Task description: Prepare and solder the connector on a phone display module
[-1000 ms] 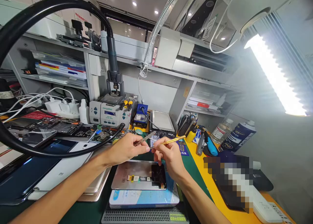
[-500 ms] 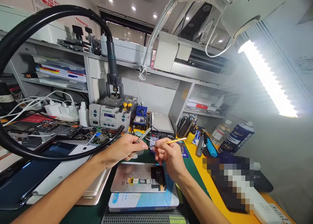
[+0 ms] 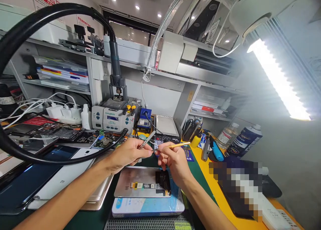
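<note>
My left hand (image 3: pixel 127 152) is raised over the bench, pinching a pair of silver tweezers (image 3: pixel 146 140) that slant up to the right. My right hand (image 3: pixel 173 159) pinches a thin yellow-handled tool (image 3: pixel 175 145), its near end meeting the tweezers between the two hands. Below both hands a silver phone screen panel (image 3: pixel 135 183) lies back side up with a black patch and a flex cable on it. The panel rests on a blue and white box (image 3: pixel 147 205).
A thick black hose (image 3: pixel 45 16) arcs over the left side to a grey rework station (image 3: pixel 111 116). Opened phones and boards (image 3: pixel 62 133) lie at left. Tool holder (image 3: pixel 190 126), blue-handled tool (image 3: pixel 215 151), bottle (image 3: pixel 227 134) and spray can (image 3: pixel 244 139) stand right. A bright lamp (image 3: pixel 278 79) hangs overhead.
Both hands stayed raised with the tool tips together, shifting only slightly. The view tilted a little.
</note>
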### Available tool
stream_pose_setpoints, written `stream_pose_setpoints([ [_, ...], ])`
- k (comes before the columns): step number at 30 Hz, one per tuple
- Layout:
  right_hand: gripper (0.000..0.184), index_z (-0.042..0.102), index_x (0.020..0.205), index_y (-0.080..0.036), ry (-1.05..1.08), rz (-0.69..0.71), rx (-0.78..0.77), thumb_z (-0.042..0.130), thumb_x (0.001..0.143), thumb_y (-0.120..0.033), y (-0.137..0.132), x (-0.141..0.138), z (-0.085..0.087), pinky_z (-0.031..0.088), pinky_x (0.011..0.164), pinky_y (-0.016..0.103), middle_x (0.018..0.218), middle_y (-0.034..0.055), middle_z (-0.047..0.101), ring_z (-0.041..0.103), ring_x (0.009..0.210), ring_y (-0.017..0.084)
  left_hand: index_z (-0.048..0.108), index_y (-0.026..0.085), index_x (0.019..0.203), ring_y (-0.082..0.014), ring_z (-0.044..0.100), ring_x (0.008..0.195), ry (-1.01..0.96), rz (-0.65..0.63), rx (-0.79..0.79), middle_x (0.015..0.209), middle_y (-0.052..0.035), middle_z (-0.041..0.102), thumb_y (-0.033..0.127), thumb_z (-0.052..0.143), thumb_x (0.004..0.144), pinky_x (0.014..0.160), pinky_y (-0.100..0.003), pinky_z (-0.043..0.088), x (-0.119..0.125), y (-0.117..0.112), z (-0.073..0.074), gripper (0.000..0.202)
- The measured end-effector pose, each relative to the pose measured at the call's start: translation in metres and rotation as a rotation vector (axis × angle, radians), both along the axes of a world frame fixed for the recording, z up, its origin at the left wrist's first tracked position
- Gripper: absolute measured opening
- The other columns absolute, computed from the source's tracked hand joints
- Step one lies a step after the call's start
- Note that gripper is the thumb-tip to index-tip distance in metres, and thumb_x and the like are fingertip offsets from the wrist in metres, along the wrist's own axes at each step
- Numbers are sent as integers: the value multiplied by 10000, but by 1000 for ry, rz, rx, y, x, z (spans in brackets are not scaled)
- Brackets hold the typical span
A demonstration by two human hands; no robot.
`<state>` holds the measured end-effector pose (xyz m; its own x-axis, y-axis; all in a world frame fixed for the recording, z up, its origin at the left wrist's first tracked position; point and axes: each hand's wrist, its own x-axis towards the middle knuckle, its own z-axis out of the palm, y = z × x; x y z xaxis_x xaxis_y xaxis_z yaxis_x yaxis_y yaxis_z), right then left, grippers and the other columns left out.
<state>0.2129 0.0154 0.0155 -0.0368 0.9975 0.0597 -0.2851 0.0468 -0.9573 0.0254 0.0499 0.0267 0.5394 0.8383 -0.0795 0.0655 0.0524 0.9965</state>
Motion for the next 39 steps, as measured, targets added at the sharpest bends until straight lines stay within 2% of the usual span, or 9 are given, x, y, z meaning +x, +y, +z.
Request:
stream_pose_setpoints([
  [6, 239, 650, 821, -156, -10, 3, 10, 778, 732, -338, -1, 0, -1, 375, 348, 170, 706, 22, 697, 588, 453, 104, 633, 157, 814, -72, 206, 497, 26, 40, 36, 551, 100, 329, 408, 734, 776, 447, -256, 121, 1, -1, 0, 274],
  [15, 249, 646, 833, -155, -18, -5, 4, 776, 733, -343, 0, 1, -1, 377, 352, 173, 708, 26, 701, 591, 456, 108, 644, 162, 817, -69, 181, 473, 51, 52, 33, 538, 108, 314, 431, 729, 753, 442, -256, 118, -3, 4, -3, 289],
  [20, 215, 652, 821, -155, -33, 7, 19, 759, 748, -327, 0, 1, -3, 380, 352, 174, 716, 23, 701, 595, 463, 107, 652, 151, 823, -67, 215, 480, 66, 38, 69, 578, 91, 369, 468, 736, 750, 443, -254, 125, -1, 1, -2, 337],
  [32, 243, 662, 818, -149, -54, -8, 4, 771, 731, -349, 0, 0, -2, 375, 355, 178, 721, 33, 707, 591, 463, 107, 680, 133, 802, -66, 243, 486, 80, 58, 123, 574, 81, 394, 412, 714, 773, 441, -249, 138, -2, 2, 0, 283],
  [39, 266, 665, 834, -149, -45, -11, 0, 772, 728, -369, 1, 1, -3, 382, 356, 180, 734, 43, 718, 598, 463, 110, 660, 143, 772, -57, 192, 442, 65, 75, 64, 480, 109, 320, 385, 706, 769, 433, -254, 100, -2, 7, -3, 246],
])
